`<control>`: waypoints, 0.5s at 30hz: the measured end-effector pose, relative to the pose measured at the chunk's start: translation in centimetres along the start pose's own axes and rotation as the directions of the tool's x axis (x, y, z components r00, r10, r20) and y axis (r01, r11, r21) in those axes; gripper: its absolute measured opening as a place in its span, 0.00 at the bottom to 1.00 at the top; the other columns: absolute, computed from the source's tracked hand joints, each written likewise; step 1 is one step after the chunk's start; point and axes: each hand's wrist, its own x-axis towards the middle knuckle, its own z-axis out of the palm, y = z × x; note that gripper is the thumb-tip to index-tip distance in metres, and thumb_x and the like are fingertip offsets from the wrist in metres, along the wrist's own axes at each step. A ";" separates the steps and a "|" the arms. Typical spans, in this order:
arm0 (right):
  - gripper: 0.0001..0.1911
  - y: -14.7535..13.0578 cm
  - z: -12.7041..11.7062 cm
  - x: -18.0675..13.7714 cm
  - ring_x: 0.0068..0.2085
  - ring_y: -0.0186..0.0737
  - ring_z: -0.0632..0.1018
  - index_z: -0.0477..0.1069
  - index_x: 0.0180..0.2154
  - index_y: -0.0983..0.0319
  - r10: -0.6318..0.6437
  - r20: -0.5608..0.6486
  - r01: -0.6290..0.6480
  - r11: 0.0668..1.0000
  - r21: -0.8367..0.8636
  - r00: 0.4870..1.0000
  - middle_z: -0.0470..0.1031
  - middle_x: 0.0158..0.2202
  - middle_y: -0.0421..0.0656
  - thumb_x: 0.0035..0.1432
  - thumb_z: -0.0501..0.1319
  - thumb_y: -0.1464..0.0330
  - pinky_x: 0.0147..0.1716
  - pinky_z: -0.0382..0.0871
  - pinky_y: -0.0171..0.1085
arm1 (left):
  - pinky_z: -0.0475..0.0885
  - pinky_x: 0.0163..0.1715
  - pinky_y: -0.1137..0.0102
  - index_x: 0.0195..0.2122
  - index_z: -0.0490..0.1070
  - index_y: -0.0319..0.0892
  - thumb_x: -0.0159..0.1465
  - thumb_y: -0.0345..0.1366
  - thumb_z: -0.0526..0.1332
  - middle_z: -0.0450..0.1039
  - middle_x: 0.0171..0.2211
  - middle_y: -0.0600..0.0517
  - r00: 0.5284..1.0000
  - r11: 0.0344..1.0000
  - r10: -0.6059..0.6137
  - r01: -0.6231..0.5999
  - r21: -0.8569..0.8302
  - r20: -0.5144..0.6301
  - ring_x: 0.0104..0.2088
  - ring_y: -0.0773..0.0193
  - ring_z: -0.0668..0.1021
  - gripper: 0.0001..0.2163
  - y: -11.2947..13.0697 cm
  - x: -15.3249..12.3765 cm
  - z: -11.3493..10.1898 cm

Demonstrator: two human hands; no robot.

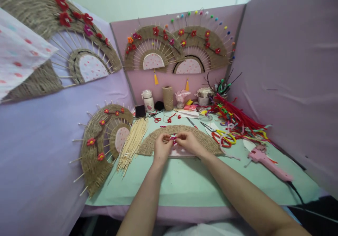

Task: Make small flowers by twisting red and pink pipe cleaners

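Both hands meet over a woven twine fan (149, 142) that lies flat on the mint-green table cover. My left hand (162, 147) pinches one side of a small magenta flower (173, 140), which looks like bent pipe cleaner. From the other side, my right hand (188, 142) grips the same flower between thumb and fingers. The fan's pale dotted centre (178, 152) shows partly beneath my hands. Another small magenta piece (163, 126) rests at the fan's upper edge. My fingers cover parts of the flower.
Thin wooden sticks (134, 137) lie left of the fan. To the right are scissors with red handles (221, 140), yellow-handled scissors (227, 134), a pink glue gun (269, 163) and a heap of pipe cleaners (237, 114). A twine spool (167, 98) and white bottle (148, 100) stand behind.
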 end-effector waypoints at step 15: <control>0.10 -0.7 -1.4 -0.6 0.19 0.29 0.65 0.70 0.25 0.64 0.167 -0.035 -0.154 0.960 0.235 0.985 0.67 0.18 0.37 0.42 0.63 0.63 0.18 0.57 0.29 | 0.71 0.32 0.72 0.31 0.76 0.43 0.51 0.26 0.61 0.70 0.38 0.47 0.969 0.974 0.228 -0.225 -0.033 0.094 0.39 0.62 0.74 0.09 0.9 -0.2 -0.3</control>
